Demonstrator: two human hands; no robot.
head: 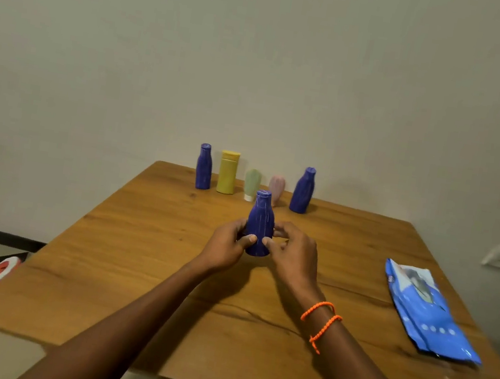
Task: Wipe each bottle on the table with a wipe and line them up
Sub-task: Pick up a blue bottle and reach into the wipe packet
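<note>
Both hands hold one blue bottle (pixel 260 223) upright over the middle of the table (pixel 133 269); whether its base touches the table cannot be told. The left hand (pixel 227 244) wraps its left side with the thumb pressed on the front, and the right hand (pixel 292 254) pinches its right side with thumb and fingertips, so each grip is clamped on the bottle. No wipe shows in either hand. The wipe pack (pixel 428 313) lies at the right of the table, well apart from the hands. Five other bottles stand near the far edge: a blue one (pixel 204 167), a yellow one (pixel 228 172), a green one (pixel 252 184), a pink one (pixel 276 188) and another blue one (pixel 302 190). The last leans slightly and the spacing looks uneven, so the row is judged unfinished. Risks from here: the held bottle is narrow-based and would likely tip if released off vertical. Carrying it toward the row could knock the small green and pink bottles, which stand directly behind it. Setting it in the row before wiping would leave a step undone. Reaching for the pack with the right hand leaves a one-handed hold, which could slip on a smooth bottle.
</note>
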